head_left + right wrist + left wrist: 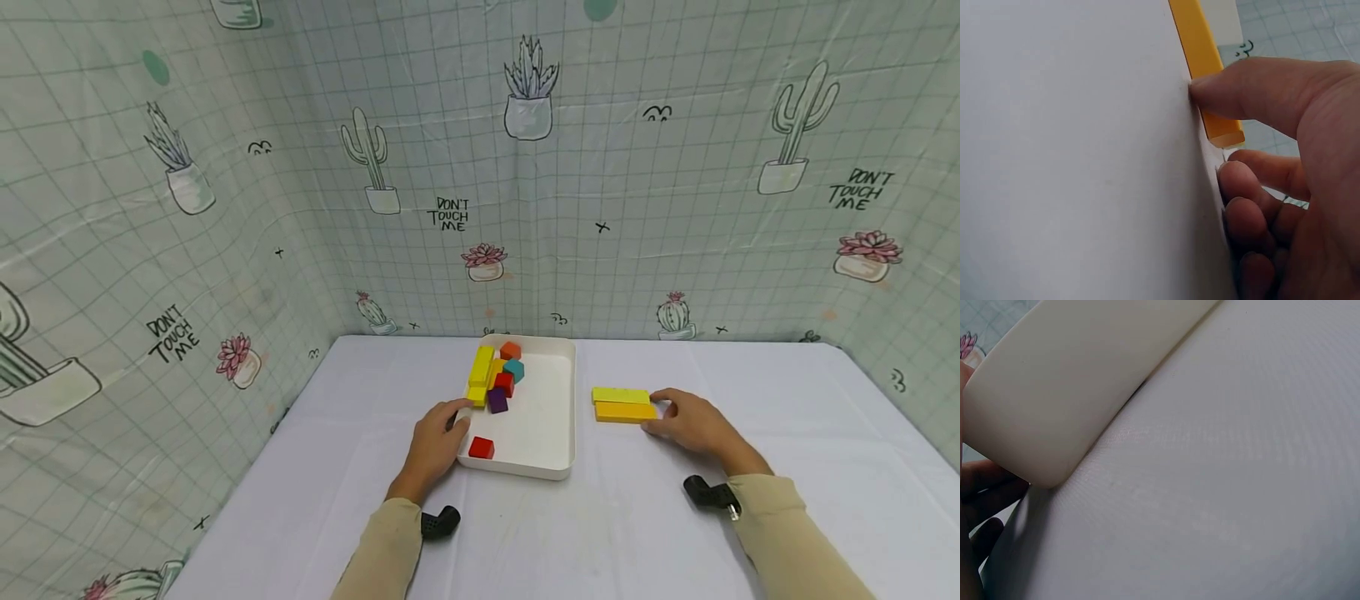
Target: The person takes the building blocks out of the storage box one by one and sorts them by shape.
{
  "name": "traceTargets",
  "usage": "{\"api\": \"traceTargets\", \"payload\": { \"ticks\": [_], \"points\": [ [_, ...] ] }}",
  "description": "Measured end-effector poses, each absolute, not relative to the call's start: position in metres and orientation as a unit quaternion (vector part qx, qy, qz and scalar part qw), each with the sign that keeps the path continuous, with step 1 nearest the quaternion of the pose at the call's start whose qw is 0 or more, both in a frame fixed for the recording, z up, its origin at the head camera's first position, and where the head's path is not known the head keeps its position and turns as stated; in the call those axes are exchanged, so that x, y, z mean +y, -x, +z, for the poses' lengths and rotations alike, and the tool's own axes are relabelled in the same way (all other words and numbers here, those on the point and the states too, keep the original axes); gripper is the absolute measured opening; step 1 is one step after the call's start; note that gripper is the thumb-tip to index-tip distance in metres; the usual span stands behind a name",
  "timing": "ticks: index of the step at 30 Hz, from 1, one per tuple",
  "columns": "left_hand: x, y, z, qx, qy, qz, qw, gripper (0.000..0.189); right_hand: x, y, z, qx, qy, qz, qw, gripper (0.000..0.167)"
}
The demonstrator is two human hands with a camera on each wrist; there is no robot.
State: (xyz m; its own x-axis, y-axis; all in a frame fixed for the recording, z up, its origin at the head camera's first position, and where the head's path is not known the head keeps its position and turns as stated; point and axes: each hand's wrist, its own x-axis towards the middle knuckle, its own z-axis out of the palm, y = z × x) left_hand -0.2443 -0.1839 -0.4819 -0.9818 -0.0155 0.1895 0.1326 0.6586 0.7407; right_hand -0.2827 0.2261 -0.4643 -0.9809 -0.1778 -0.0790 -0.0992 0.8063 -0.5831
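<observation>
In the head view my left hand [435, 437] grips the left side of a white tray [536, 467], its fingertips at the rim. The left wrist view shows the tray's pale outer wall [1072, 381] close up, with part of the hand behind its corner. My right hand [693, 425] pinches the right end of two long blocks lying side by side, a yellow block [619, 395] behind and an orange block [622, 412] in front. The right thumb [1222, 94] presses on the orange block's side, and the other fingers curl below its end.
Inside the tray, yellow blocks [482, 367] lie along the left wall, beside an orange-red block [511, 350], a teal block [514, 369], a red block [505, 383] and a purple block [497, 400]. Another red block [482, 447] sits at the near left corner. A patterned cloth [600, 167] stands behind the table.
</observation>
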Motion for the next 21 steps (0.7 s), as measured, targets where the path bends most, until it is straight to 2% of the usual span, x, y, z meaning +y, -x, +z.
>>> {"api": "traceTargets", "payload": {
  "ticks": [9,21],
  "points": [
    [-0.1850,0.2461,-0.4816,-0.904,0.031,-0.416,0.089,0.033,0.2257,0.2794,-0.4673,0.946,0.070,-0.315,0.030,0.054],
    [-0.1843,0.2451,-0.4807,-0.904,0.030,-0.417,0.085,0.032,0.2249,0.2775,-0.4716,0.949,0.065,-0.308,0.019,0.050]
  ]
}}
